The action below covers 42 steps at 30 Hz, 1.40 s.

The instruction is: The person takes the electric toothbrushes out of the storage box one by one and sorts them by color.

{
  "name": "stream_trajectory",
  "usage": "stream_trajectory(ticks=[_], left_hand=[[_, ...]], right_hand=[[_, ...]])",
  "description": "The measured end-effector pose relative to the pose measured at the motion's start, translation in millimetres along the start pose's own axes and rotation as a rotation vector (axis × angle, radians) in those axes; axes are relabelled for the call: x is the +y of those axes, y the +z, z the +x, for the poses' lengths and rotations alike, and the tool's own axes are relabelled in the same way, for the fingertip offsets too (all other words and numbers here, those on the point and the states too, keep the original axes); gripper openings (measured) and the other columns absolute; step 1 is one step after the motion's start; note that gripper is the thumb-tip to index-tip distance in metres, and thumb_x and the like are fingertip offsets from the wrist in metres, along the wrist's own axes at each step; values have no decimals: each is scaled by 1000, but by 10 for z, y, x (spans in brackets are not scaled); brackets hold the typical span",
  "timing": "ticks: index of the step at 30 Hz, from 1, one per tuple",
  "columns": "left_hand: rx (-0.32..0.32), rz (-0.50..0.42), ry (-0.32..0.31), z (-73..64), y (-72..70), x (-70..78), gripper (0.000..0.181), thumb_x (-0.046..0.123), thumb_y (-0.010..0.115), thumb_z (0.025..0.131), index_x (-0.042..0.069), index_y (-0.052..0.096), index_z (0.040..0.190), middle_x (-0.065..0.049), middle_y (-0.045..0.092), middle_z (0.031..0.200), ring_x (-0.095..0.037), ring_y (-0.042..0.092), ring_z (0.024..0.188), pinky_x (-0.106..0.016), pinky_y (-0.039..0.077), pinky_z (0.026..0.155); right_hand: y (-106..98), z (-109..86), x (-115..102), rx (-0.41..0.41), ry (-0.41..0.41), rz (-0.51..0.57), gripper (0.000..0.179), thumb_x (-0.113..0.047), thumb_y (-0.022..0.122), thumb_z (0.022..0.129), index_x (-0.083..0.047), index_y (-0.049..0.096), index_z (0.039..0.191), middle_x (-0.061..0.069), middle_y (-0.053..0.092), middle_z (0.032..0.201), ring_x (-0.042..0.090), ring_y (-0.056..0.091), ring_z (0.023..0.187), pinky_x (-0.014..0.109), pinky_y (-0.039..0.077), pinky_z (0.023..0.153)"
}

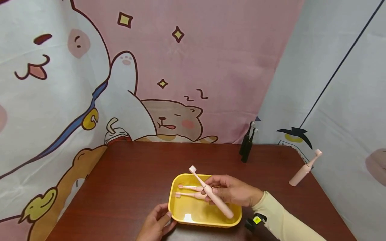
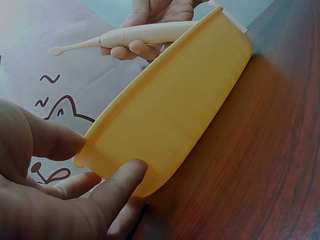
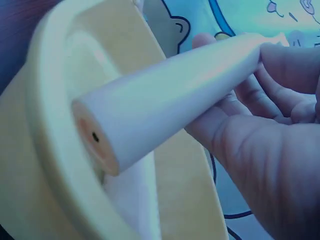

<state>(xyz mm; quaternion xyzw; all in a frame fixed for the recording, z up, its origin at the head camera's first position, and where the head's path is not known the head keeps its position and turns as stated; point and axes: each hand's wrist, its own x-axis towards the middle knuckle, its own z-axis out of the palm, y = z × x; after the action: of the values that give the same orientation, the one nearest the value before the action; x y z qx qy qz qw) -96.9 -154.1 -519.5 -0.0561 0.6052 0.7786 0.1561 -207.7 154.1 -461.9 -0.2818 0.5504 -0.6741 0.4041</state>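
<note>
My right hand point(image 1: 233, 191) holds a pale pink electric toothbrush point(image 1: 219, 203) at a slant over a yellow plastic basket point(image 1: 181, 219). Its brush head points up and to the left, while the thick handle end hangs over the basket's right half. Two more pink toothbrushes point(image 1: 188, 194) lie side by side in the basket, their handles partly hidden behind the right hand. At the basket's front left corner, my left hand point(image 1: 157, 222) grips the wall between thumb and fingers. The left wrist view shows fingertips against the outer wall point(image 2: 165, 110) and at the rim.
A further pink toothbrush point(image 1: 301, 172) stands at the right of the brown table point(image 1: 135, 174). Two black toothbrushes point(image 1: 247, 147) stand upright together near the back edge. A cartoon-printed cloth point(image 1: 229, 67) hangs behind the table and along its sides.
</note>
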Motion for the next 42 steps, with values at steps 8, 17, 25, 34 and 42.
stream_trajectory(ticks=[8, 17, 25, 34, 42], left_hand=[[-4, 1, -8, 14, 8, -10, 51, 9, 56, 100, -14, 32, 139, -34, 40, 141, -22, 56, 116, -43, 55, 96], [5, 12, -20, 26, 1, 8, 53, 10, 55, 101, -13, 30, 141, -34, 38, 143, -23, 55, 119, -43, 55, 97], [11, 15, -36, 22, 5, 8, 52, 10, 56, 101, -13, 31, 140, -33, 40, 142, -23, 55, 119, -42, 55, 96], [7, 7, -35, 33, -12, -10, 50, 9, 55, 101, -12, 32, 140, -32, 40, 142, -23, 56, 119, -43, 55, 97], [-1, 14, -34, 33, -25, 3, 52, 10, 54, 102, -13, 30, 141, -33, 38, 143, -24, 55, 119, -43, 55, 97]], right_hand=[[-69, -177, -139, 52, -114, 35, 33, -3, 42, 105, 6, 42, 137, 17, 59, 126, 28, 63, 115, 53, 49, 103], [-192, -473, -200, 177, -283, 29, 33, 3, 35, 105, 5, 40, 138, 18, 58, 133, 30, 61, 121, 49, 49, 105], [-271, -749, -141, 318, -346, 13, 34, 1, 34, 106, 4, 38, 139, 17, 57, 133, 27, 62, 121, 51, 47, 105], [-307, -1170, -72, 430, -393, 3, 36, 3, 32, 106, 3, 37, 141, 11, 59, 134, 26, 62, 123, 43, 50, 105], [-375, -1557, 19, 565, -480, -49, 40, 4, 32, 106, 3, 32, 145, 9, 57, 139, 23, 58, 127, 34, 50, 104]])
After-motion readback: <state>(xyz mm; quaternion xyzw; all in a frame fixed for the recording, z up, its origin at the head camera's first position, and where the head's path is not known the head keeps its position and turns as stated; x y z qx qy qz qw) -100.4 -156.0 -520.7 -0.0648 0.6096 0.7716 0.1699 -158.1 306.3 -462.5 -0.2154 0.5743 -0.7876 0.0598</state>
